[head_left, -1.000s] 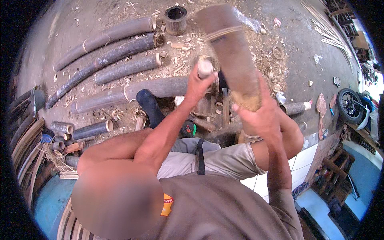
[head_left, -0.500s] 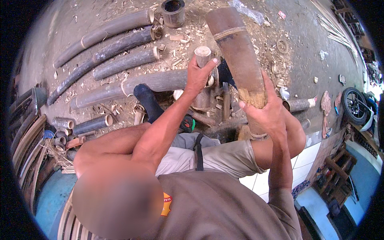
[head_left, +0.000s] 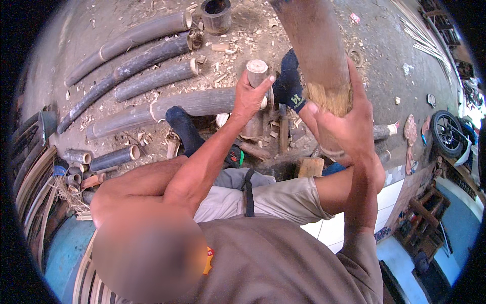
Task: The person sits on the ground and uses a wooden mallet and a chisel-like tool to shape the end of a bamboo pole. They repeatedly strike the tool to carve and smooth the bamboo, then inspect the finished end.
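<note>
While your left hand (head_left: 247,100) was wrapped around a pale-topped wooden cylinder (head_left: 257,75) just above the middle of the frame, your right hand (head_left: 350,121), right of centre, gripped a large brown bamboo tube (head_left: 318,50) beside its rough straw-coloured band; that tube slanted up to the top edge; dark bamboo lengths (head_left: 154,81) lay on the floor (head_left: 382,43) at upper left; a black wheel (head_left: 447,134) stood at the right.
</note>
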`<state>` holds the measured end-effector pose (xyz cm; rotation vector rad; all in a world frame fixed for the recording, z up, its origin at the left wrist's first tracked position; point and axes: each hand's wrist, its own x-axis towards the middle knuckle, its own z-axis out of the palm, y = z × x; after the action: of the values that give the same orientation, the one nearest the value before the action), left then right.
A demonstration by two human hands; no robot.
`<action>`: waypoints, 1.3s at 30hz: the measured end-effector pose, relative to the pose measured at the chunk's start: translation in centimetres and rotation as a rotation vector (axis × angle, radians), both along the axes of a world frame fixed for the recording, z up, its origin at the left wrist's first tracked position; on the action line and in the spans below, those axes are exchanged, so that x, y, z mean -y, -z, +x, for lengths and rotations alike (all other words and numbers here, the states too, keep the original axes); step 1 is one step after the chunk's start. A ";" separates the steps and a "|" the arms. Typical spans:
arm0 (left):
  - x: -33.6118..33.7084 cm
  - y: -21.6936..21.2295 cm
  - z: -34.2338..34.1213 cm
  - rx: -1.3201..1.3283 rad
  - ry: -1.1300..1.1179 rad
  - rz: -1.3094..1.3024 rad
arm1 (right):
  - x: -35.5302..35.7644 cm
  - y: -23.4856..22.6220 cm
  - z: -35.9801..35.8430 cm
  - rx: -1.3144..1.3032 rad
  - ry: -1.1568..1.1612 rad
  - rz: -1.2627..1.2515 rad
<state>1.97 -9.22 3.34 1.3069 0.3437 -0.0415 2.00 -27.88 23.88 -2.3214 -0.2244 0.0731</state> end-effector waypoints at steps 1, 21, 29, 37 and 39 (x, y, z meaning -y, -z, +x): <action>0.3 -0.8 -0.2 0.010 0.027 0.035 | 0.1 0.8 0.3 -0.049 -0.034 -0.110; 1.1 3.6 -4.6 0.209 0.126 -0.048 | -0.9 3.8 -5.1 -0.065 -0.187 -0.294; 1.7 1.2 -5.7 0.248 0.189 -0.055 | -0.1 4.0 -6.8 -0.267 -0.150 -0.386; 0.4 1.6 -3.9 0.244 0.431 0.011 | 0.8 5.1 -6.5 -0.150 -0.117 -0.414; 0.4 1.3 -3.6 0.283 0.412 0.016 | 0.8 3.5 -6.8 0.014 -0.093 -0.236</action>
<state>-1.66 -9.63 2.01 1.3604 -0.1698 -0.1989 -4.82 -28.64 20.41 -2.5457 -0.3476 0.1357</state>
